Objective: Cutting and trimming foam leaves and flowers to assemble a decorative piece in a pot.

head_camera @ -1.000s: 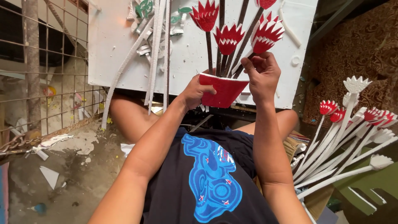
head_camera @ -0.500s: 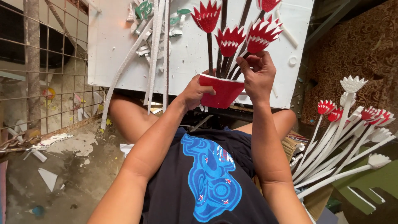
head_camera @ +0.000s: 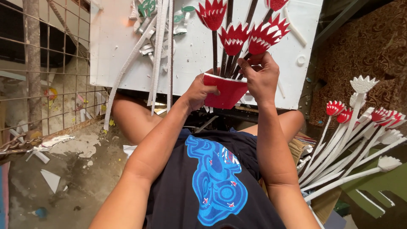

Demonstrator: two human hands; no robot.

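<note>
1. Left hand (head_camera: 199, 91): fingers curled & closed on the left side of a small red pot (head_camera: 224, 91), thumb across its front face, near the top rim. Firm grip, no gap btwn fingers & pot wall.
2. Right hand (head_camera: 260, 78): sits at the pot's right top edge. Fingertips pinched together on the dark stems (head_camera: 231, 63) just above the rim; palm side covers the pot's right corner. Can't tell exactly how many stems the pinch takes in.
3. Pot: held up in mid-scene, over the person's lap, in front of the near edge of a white foam board (head_camera: 195, 46). Looks tapered, narrower at the bottom.
4. Red flowers (head_camera: 243, 32): approx four red heads w/ white zigzag trim, on dark stems that run down into the pot. Heads fan out above both hands, one partly cut off at the top edge.
5. White strips (head_camera: 159, 51): long thin foam lengths lying on the board's left part, hanging off its near edge; small green leaf cut-outs (head_camera: 146, 8) at the far end.
6. Right side: bundle of white-stemmed flowers (head_camera: 360, 135), some heads red, some plain white, leaning out to the right, well apart from both hands.
7. Left side: wire mesh fence (head_camera: 46, 63), concrete floor w/ white foam scraps (head_camera: 51, 180).
8. Person wears dark shirt w/ blue print (head_camera: 214, 180), knees bare, seated.
</note>
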